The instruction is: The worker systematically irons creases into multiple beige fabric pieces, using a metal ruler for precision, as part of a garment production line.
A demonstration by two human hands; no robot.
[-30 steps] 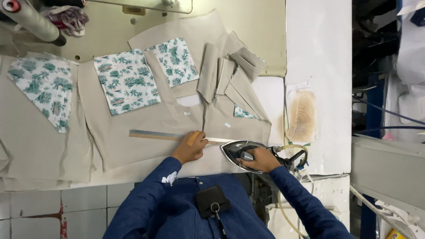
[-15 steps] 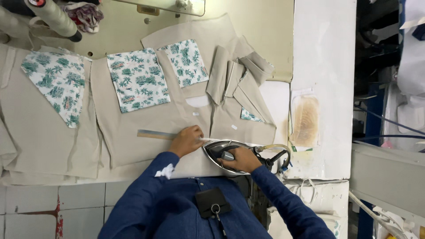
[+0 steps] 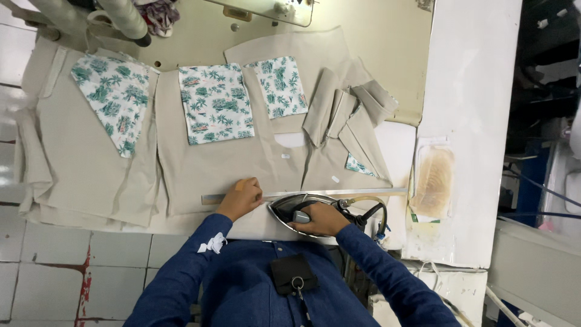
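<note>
Item: steam iron (image 3: 305,209), on beige cloth (image 3: 242,163) at the desk's (image 3: 387,36) near edge; my right hand (image 3: 321,219) fingers wrapped around its handle. Item: metal ruler (image 3: 290,195), flat across the cloth just beyond the iron; my left hand (image 3: 241,198) fingers pressed flat on it. Floral patches (image 3: 215,103) lie farther back.

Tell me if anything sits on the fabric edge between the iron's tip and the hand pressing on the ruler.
Nothing visible does. The iron, gripped by the right hand, points its tip toward the left hand, which presses on the metal ruler. Only bare beige fabric shows in the short gap between them.
</note>
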